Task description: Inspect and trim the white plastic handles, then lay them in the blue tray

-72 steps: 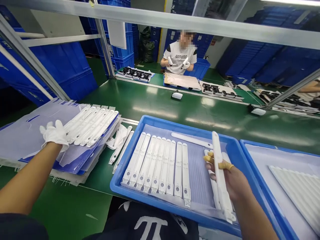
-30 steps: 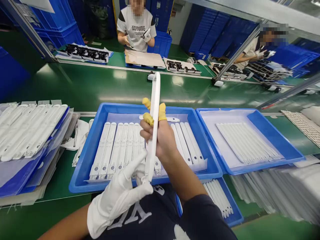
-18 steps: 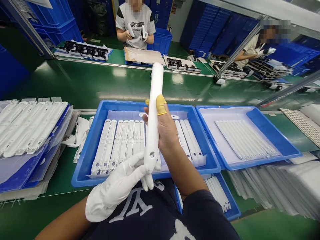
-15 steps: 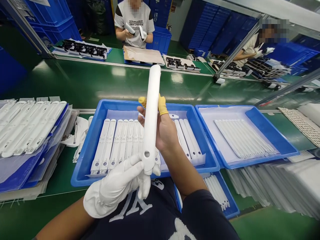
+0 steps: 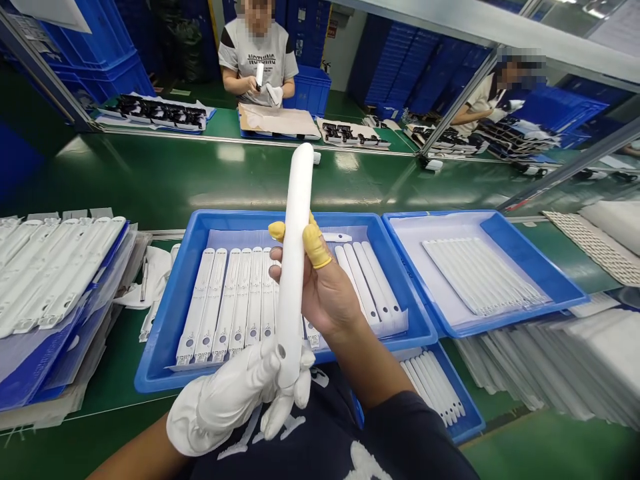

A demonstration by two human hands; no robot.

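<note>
A long white plastic cover strip (image 5: 296,220), rounded at its far end and with a round hole near the close end, is held up and tilted over a blue tray (image 5: 410,293). My left hand (image 5: 235,387), in a white glove, grips its near end. My right hand (image 5: 325,287) is bare except for yellow finger cots and closes around the strip's middle, thumb on its right side. Beneath, in the tray, lie rows of similar white strips (image 5: 233,300), several with their hollow side up, and several smooth ones (image 5: 373,280) at the right.
A second blue tray (image 5: 565,287) on the right holds a row of white strips. At left, more strips (image 5: 60,267) lie on stacked sheets. A lower blue tray (image 5: 467,413) holds others. Across the green bench (image 5: 250,177), two co-workers (image 5: 257,53) handle parts.
The strip has turned about its length, so its hole now faces more to the left. My right thumb has come onto its surface. The view has shifted slightly.
</note>
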